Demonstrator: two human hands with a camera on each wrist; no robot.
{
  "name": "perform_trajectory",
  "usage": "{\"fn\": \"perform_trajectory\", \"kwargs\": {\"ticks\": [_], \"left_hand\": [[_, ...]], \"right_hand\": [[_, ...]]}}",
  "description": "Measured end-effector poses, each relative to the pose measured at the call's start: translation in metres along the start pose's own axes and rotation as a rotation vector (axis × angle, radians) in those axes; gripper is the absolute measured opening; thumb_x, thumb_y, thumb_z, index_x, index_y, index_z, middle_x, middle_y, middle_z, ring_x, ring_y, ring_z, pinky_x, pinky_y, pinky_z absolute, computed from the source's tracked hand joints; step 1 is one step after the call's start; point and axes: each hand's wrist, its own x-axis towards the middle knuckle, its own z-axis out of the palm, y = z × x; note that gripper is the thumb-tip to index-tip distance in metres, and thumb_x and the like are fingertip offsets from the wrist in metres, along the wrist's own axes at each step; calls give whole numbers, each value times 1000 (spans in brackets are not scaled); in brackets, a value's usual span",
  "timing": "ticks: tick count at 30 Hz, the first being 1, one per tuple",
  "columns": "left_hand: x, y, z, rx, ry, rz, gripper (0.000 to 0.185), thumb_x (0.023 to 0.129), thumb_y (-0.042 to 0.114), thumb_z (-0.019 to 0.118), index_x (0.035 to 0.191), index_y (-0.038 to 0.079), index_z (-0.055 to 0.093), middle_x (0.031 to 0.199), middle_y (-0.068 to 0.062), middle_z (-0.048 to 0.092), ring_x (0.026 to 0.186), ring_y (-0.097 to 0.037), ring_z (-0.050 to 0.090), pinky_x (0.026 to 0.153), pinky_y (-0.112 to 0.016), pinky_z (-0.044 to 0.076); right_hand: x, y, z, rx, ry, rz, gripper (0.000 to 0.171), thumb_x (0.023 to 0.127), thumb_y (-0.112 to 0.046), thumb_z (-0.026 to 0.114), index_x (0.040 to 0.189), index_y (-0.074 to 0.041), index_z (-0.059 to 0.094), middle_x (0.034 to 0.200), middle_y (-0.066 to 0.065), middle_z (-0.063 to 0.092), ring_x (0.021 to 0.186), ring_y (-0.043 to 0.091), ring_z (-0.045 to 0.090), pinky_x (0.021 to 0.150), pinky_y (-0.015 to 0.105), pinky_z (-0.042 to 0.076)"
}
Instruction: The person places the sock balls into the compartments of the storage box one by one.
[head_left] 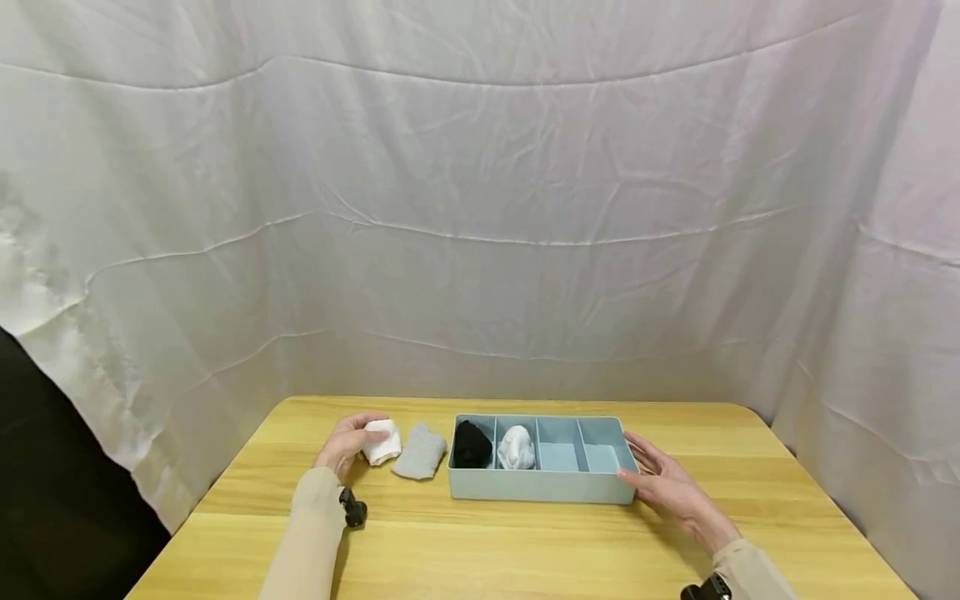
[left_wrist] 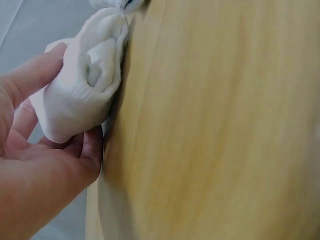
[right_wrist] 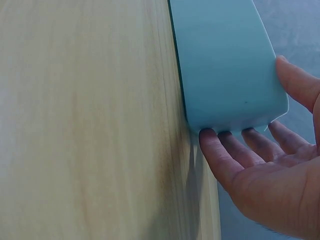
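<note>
My left hand [head_left: 343, 446] grips a rolled white sock [head_left: 381, 442] lying on the wooden table, thumb on one side and fingers on the other; the left wrist view shows the white sock [left_wrist: 85, 85] close up in my left hand [left_wrist: 45, 160]. Just right of it lies a grey folded sock [head_left: 420, 452]. A light blue divided tray [head_left: 540, 487] holds a black sock roll [head_left: 472, 444] in its leftmost compartment and a white sock roll [head_left: 517, 447] in the second. My right hand [head_left: 660, 479] rests with straight fingers against the tray's right end [right_wrist: 225, 65].
The tray's two right compartments [head_left: 581, 454] hold nothing. A wooden table [head_left: 525, 550] with rounded corners stands before a white cloth backdrop [head_left: 480, 208] that closes in the back and sides. A dark shape [head_left: 45, 483] stands at the far left.
</note>
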Motion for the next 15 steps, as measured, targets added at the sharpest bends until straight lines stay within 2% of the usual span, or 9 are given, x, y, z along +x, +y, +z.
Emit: {"fn": "perform_trajectory", "kwargs": {"ticks": [4,8,11,15], "left_hand": [[3,0,2,0,27,7,40,87,1,69,126,-4,62,127,-21,58,88,-17,61,73,-27,52],[4,2,0,-44,46,10,42,86,1,70,126,-4,61,119,-18,61,85,-17,61,71,-26,53],[4,3,0,-73,46,18,44,85,3,72,127,-5,60,114,-15,62,83,-17,62,68,-27,53],[1,6,0,-112,32,33,45,86,3,72,128,-7,58,117,-17,61,86,-19,62,71,-29,54]], "right_hand": [[1,0,-1,0,-4,-9,79,95,-16,65,158,-10,17,161,26,9,144,48,21,110,54,36],[1,0,-1,-8,-5,-14,81,95,-17,65,158,-10,15,161,26,8,144,49,20,110,54,35],[1,0,-1,-8,-4,-15,82,94,-17,66,158,-9,15,161,26,8,145,49,18,110,54,34],[2,2,0,-9,-8,-17,82,94,-16,66,157,-8,15,161,27,8,144,50,18,110,55,35]]}}
